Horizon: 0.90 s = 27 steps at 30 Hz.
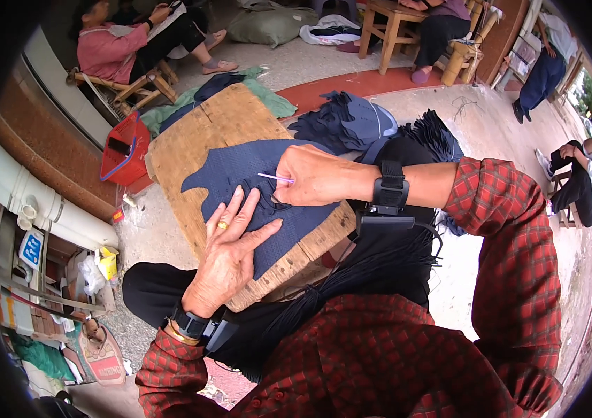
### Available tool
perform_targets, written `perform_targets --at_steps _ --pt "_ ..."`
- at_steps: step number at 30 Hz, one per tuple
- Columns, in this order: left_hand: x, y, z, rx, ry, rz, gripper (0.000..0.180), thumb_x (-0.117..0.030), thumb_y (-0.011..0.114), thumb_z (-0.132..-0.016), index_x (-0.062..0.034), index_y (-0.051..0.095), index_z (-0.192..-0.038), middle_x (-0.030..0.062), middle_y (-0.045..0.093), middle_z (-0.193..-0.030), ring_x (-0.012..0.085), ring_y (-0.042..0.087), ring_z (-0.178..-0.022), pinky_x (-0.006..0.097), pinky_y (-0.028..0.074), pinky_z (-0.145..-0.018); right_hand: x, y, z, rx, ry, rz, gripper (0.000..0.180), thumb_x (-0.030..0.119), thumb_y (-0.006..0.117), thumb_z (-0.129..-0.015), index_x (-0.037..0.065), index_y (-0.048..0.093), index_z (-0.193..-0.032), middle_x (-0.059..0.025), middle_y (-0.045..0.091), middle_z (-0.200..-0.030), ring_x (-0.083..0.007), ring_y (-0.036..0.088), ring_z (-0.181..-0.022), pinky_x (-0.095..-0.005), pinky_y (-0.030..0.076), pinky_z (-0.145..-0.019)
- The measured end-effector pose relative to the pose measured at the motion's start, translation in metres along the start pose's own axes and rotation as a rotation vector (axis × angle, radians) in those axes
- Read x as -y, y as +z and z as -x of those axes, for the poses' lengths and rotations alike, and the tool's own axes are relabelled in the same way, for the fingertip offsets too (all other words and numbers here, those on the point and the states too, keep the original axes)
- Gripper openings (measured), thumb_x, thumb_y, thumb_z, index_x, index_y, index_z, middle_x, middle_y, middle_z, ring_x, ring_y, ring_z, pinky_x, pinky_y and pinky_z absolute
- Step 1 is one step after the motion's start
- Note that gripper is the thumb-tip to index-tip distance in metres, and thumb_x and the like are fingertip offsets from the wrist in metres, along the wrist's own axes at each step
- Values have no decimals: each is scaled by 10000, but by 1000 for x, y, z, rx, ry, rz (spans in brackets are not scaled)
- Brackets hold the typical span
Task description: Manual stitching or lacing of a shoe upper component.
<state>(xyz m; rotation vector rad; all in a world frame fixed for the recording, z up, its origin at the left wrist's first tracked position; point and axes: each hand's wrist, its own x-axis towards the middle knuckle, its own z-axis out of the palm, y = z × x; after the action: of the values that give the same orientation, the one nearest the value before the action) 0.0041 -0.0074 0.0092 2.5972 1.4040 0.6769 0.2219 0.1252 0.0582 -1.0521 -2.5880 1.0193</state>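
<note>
Pinning navy fabric piece point(240, 174) under left hand point(229, 247)

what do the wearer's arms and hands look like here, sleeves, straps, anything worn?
Both arms wear red and dark plaid sleeves, pushed up the forearms. Each wrist carries a black strap with a black box-like device; a black cable hangs from the right one. The left hand has a gold ring on one finger and a thin gold-coloured bangle at the wrist. The right hand is bare, no ring visible.

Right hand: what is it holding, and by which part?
The right hand pinches a thin pale tool by its rear end; the tip points left over the dark blue fabric piece. The left hand presses flat, holding nothing.
</note>
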Motion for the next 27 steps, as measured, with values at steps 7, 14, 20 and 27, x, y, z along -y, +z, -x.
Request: perform_targets --at_steps 7,14,20,27 --pt "0 1 0 -15 -6 -8 562 23 511 -832 -190 733 -1303 196 407 -1616 394 320 -1530 526 223 -1239 6 -9 -1 214 216 -231 355 297 695 -908 44 653 -663 55 450 -576 -61 365 -510 -304 272 -478" --pt "0 0 3 13 5 -35 609 26 515 -825 -213 698 -1355 190 354 -1647 403 301 -1535 536 217 -1240 14 -16 -18 187 -1 -132 370 318 609 -993 -18 743 -914 16 537 -699 -86 473 -619 -274 372 -545" --pt "-3 -1 2 65 0 -107 664 34 517 -848 -292 655 -1409 181 322 -1665 402 263 -1549 540 204 -1230 10 -15 -54 117 55 -467 338 270 520 -1075 6 725 -1025 -17 598 -857 -81 544 -701 -219 454 -583" --pt "-3 -1 0 106 -3 -138 639 21 536 -872 -303 655 -1410 189 289 -1676 409 235 -1557 542 195 -1227 6 11 -130 -147 15 -853 247 191 572 -1046 2 719 -983 -61 671 -853 -106 614 -644 -212 483 -500"
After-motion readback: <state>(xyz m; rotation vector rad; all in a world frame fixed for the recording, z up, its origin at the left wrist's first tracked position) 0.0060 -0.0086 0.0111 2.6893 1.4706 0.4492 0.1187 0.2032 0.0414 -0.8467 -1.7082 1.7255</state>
